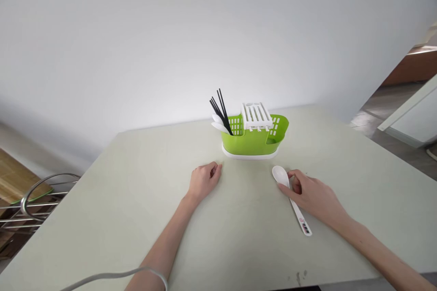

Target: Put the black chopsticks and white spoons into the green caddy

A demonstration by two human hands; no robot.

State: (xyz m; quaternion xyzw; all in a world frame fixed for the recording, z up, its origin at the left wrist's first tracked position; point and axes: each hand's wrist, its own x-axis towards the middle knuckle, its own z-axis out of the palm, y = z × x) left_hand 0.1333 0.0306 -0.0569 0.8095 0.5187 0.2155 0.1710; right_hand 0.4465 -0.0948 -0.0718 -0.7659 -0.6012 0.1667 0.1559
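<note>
My right hand [309, 191] pinches a white spoon [297, 213] between thumb and fingers, close to where the bowl meets the handle. The spoon lies on the table, its bowl pointing away from me and its handle, with small printed marks at the end, toward me. Curled into a loose fist, my left hand [204, 179] rests on the table with nothing visible in it. Beyond both hands stands a green utensil holder [247, 144] on a white base. Several black chopsticks [223, 111] and white spoons [220, 126] lean out of its left compartment.
A white slatted rack [256, 116] with small hooks tops the holder's middle. The pale table [136, 182] meets a white wall behind. A grey cable [109, 275] crosses my left forearm. Left of the table is a metal rack [25, 207] with a wooden board [20, 177].
</note>
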